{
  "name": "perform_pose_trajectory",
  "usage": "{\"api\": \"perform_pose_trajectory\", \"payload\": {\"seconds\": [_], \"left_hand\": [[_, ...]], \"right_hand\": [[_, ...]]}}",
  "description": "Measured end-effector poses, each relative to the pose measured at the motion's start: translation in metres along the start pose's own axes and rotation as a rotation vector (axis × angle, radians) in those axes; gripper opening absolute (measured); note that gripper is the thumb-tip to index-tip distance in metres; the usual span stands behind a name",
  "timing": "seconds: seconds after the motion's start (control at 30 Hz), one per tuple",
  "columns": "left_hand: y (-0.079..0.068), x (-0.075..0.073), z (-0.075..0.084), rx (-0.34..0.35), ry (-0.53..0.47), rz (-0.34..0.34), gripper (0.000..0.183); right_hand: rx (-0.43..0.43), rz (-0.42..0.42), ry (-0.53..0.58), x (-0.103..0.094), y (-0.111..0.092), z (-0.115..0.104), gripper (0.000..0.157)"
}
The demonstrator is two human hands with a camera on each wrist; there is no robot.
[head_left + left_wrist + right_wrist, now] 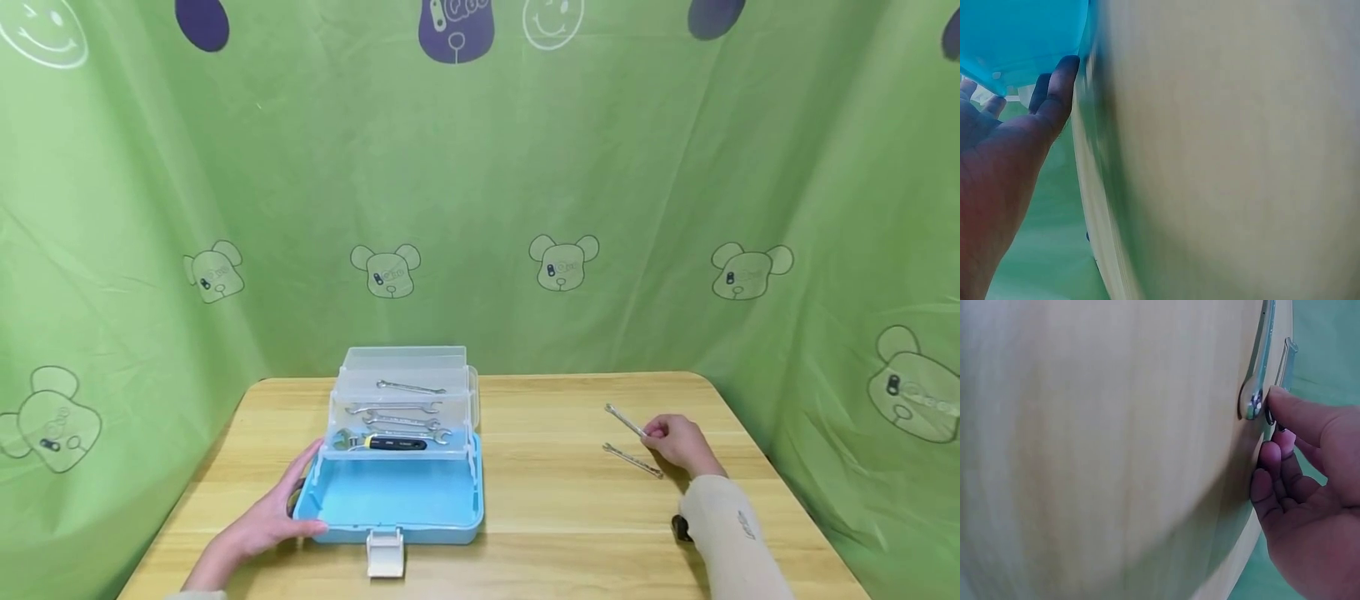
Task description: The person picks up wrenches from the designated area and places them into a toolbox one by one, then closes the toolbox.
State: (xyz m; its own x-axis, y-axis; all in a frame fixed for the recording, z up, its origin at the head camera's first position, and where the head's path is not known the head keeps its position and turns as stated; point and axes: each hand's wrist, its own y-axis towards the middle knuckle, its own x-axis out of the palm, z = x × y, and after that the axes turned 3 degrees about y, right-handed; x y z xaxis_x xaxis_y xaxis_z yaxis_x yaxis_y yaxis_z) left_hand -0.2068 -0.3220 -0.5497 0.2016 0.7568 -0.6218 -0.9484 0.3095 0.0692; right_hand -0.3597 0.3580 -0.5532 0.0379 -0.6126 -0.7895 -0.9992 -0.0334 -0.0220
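My right hand (678,443) pinches the near end of a small silver combination wrench (624,419) between thumb and fingertips, close to the tabletop. Beside it, a second wrench (632,460) lies on the table; in the right wrist view this wrench (1260,356) sits to the left of the pinched one. Against the left side of an open blue toolbox (390,492) rests my left hand (270,508), its thumb by the front corner and its straight fingers along the side. Clear raised trays (408,385) hold several wrenches (402,422) and a black-handled adjustable wrench (397,443).
The toolbox's white latch (386,554) hangs down at the front. Under everything is a wooden table (555,500), with its far edge near a green patterned curtain (480,317) that also runs along both sides.
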Motion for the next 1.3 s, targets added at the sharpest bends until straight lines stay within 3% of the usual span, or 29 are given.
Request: {"api": "perform_pose_trajectory", "payload": {"seconds": [0.23,0.47,0.6,0.83,1.3], "left_hand": [[-0.002,0.002,0.000,0.000,-0.004,-0.001,0.124],[-0.001,0.002,-0.002,-0.020,-0.029,-0.006,0.126],[0.000,0.002,-0.004,-0.025,-0.022,-0.001,0.125],[0.001,0.000,-0.003,-0.023,-0.022,0.000,0.126],[0.001,0.000,-0.003,-0.023,-0.027,-0.001,0.126]], "right_hand": [[0.002,-0.026,-0.043,0.000,-0.003,-0.004,0.018],[-0.093,0.050,-0.031,0.000,-0.003,-0.011,0.017],[-0.119,0.071,0.091,0.000,-0.001,-0.020,0.023],[-0.060,0.043,0.359,-0.002,0.000,-0.031,0.037],[-0.043,0.071,0.533,-0.007,-0.005,-0.036,0.049]]}}
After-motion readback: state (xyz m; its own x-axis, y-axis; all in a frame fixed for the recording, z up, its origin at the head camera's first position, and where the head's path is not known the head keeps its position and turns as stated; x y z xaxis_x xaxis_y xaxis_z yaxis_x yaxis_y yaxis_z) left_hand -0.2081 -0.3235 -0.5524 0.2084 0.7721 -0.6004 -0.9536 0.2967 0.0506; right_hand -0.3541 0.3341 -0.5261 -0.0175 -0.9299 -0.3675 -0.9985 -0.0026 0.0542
